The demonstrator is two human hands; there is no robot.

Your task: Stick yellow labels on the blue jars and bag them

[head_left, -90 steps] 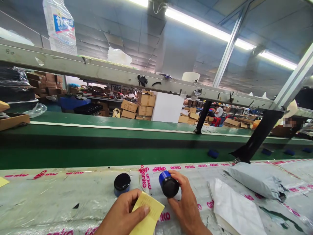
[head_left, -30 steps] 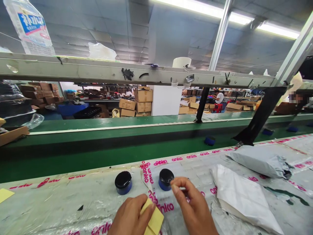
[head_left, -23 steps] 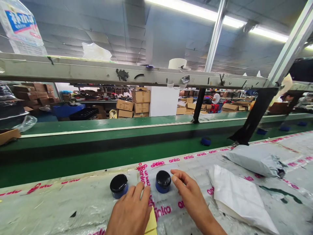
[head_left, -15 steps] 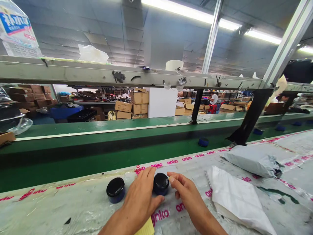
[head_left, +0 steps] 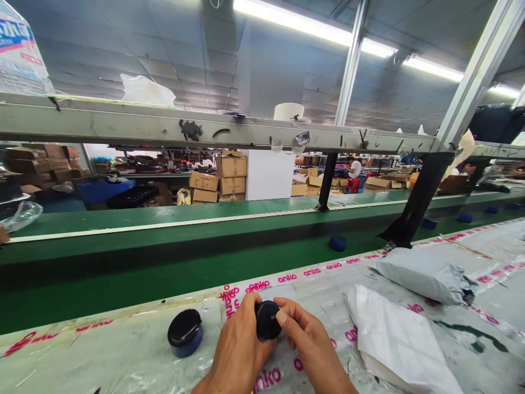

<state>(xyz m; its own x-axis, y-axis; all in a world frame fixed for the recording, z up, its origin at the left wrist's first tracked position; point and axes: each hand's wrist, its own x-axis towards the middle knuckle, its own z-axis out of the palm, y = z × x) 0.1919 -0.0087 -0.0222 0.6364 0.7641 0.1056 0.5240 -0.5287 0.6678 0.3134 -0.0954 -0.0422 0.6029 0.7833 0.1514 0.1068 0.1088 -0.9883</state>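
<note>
A small round container (head_left: 266, 327) with a black top and dark blue side is tilted so its top faces me. My left hand (head_left: 238, 342) is closed around its left side. On the right, my right hand (head_left: 308, 338) is closed, its thumb pressed on the black top near the edge and its index finger at the far rim. Whether a small piece lies under the thumb, I cannot tell. A second container (head_left: 184, 331) of the same look sits upright on the plastic-covered table (head_left: 135, 361), left of my hands.
Beyond the table edge runs a green conveyor belt (head_left: 164, 284) carrying several blue round pieces, the nearest one (head_left: 337, 242) ahead right. White packets (head_left: 400, 334) lie on the right. A metal beam (head_left: 246, 131) crosses above the belt, with black-wrapped posts (head_left: 418, 197) below.
The container between my hands has tipped toward me, and my left fingers have closed in on it. My right thumb has moved onto its top. The view has shifted slightly.
</note>
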